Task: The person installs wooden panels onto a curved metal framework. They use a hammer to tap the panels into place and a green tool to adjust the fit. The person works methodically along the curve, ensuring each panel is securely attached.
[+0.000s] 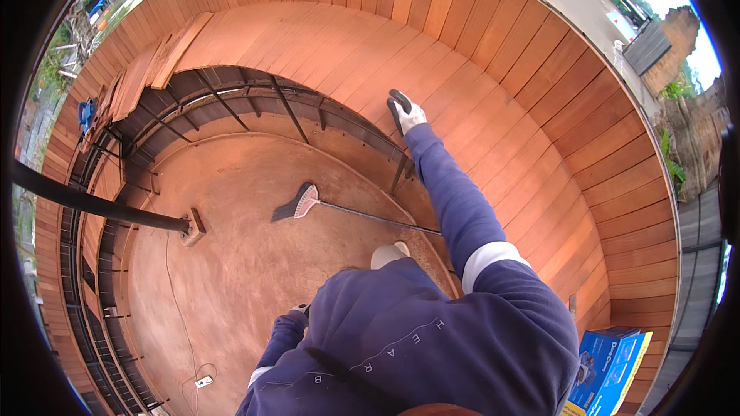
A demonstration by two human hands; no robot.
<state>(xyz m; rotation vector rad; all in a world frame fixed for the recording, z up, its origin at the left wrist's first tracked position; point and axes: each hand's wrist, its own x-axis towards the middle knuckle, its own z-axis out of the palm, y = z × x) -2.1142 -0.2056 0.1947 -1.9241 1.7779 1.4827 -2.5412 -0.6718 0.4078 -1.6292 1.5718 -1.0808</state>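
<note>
My right hand [406, 112], in a white glove with dark grey fingers, is stretched forward over the inner edge of the curved wooden bench [462, 139]. Its fingers look extended and slightly apart, and I see nothing in them. Whether it rests on the boards is hard to make out. Down by my body, my left hand [301, 309] is mostly hidden behind the sleeve, so its fingers do not show clearly. On the reddish floor [239, 262] lies a broom [307, 199] with a pale pink head and dark bristles; its thin handle runs right, beneath my right arm.
A slatted backrest [570, 69] curves around the bench. Loose boards [181, 50] lie at the left, where the black metal frame [289, 108] is exposed. A black pole [100, 202] stands on a small base. A power strip [203, 381] and a blue box [610, 370] are nearer.
</note>
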